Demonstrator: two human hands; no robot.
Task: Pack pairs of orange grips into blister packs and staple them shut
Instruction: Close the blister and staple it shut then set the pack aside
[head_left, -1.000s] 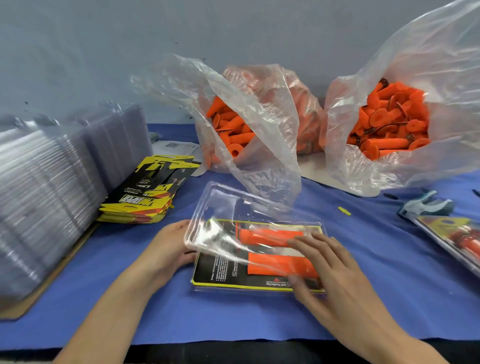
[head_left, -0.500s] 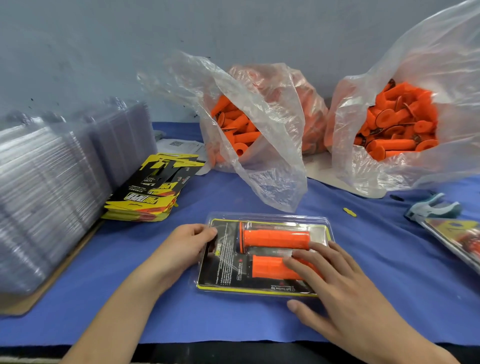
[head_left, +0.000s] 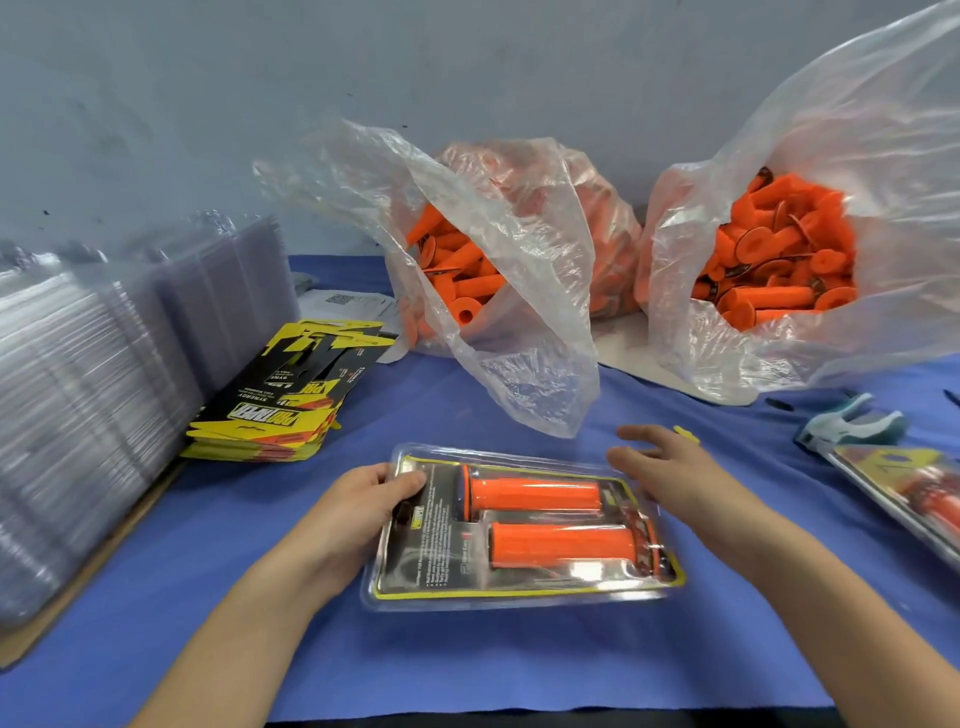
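Blister pack (head_left: 519, 525) flat, grips (head_left: 535, 493) lying left-right

Blurred finished pack (head_left: 906, 488) half beyond right edge

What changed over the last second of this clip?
The clear lid of the blister pack, raised a second ago, was folded shut over the two orange grips. The right hand then came off them and moved to the pack's far right end, fingers straight. The left hand kept holding the left edge; bags, card stack and stapler stayed put.
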